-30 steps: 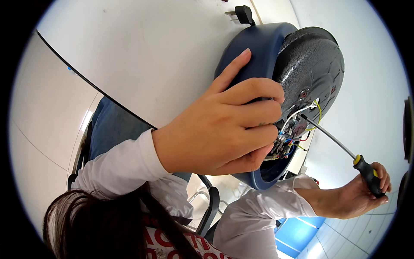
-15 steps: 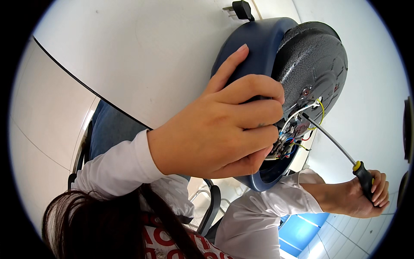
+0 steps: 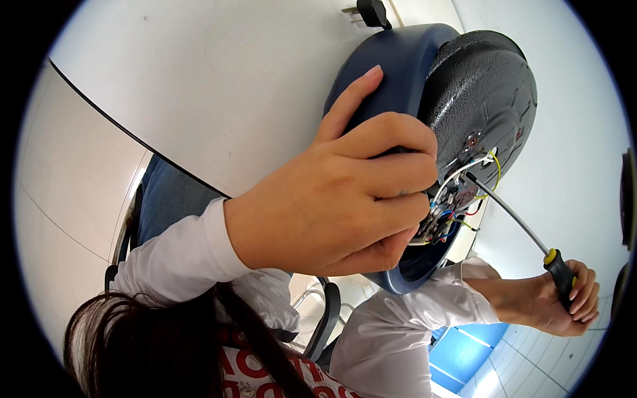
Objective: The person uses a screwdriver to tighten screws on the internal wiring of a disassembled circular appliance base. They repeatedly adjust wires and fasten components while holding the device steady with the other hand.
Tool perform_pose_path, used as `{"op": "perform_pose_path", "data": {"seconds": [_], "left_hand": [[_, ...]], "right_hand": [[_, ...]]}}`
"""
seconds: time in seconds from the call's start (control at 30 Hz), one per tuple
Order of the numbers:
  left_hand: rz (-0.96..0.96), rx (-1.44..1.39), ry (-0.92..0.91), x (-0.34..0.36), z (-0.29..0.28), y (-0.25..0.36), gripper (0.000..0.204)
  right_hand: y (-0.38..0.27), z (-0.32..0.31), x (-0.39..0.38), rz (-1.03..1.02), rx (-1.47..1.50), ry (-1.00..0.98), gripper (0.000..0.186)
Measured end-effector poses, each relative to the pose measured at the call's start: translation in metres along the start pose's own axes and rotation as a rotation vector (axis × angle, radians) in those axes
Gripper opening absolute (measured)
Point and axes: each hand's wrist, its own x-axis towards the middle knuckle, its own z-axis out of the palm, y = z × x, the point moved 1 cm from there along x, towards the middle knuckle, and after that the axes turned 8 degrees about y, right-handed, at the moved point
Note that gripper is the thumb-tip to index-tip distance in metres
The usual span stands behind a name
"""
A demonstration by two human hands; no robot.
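Observation:
My left hand (image 3: 338, 199) is wrapped round the rim of a dark blue appliance housing (image 3: 381, 66), its thumb stretched along the outside and its fingers curled over the edge. Against this housing stands a round black metal pan (image 3: 481, 99), tilted on its side, with its underside exposed. Several thin wires (image 3: 451, 176) in white, yellow, red and blue run between the pan's lower part and the housing. My right hand (image 3: 561, 302) is closed on the black and yellow handle of a screwdriver (image 3: 514, 217). Its shaft points up and left, with the tip at the wiring under the pan; whether it sits in a screw cannot be seen.
The appliance rests on a white table (image 3: 219, 86), whose dark edge (image 3: 126, 132) curves down the left side. A black plug (image 3: 373, 13) lies behind the housing. Below the table are a chair armrest (image 3: 326, 315) and a blue panel (image 3: 468, 351).
Hardly anything differs. Both hands keep their hold, the screwdriver tip stays at the wiring, and the appliance has shifted only very slightly in the picture.

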Motion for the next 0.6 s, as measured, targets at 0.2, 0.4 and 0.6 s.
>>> {"op": "perform_pose_path", "data": {"seconds": [0.2, 0.4, 0.6], "left_hand": [[0.003, 0.014, 0.003, 0.0006, -0.0005, 0.0000, 0.008], [-0.005, 0.021, 0.007, 0.0003, -0.0016, 0.0010, 0.008], [-0.008, 0.049, -0.025, 0.0028, -0.0015, 0.0032, 0.006]], "right_hand": [[0.0000, -0.0043, 0.0027, 0.017, 0.018, -0.049, 0.029], [0.0030, -0.0005, 0.0023, -0.058, -0.019, 0.001, 0.032], [0.0017, 0.0030, -0.0026, -0.020, -0.030, -0.006, 0.029]]}}
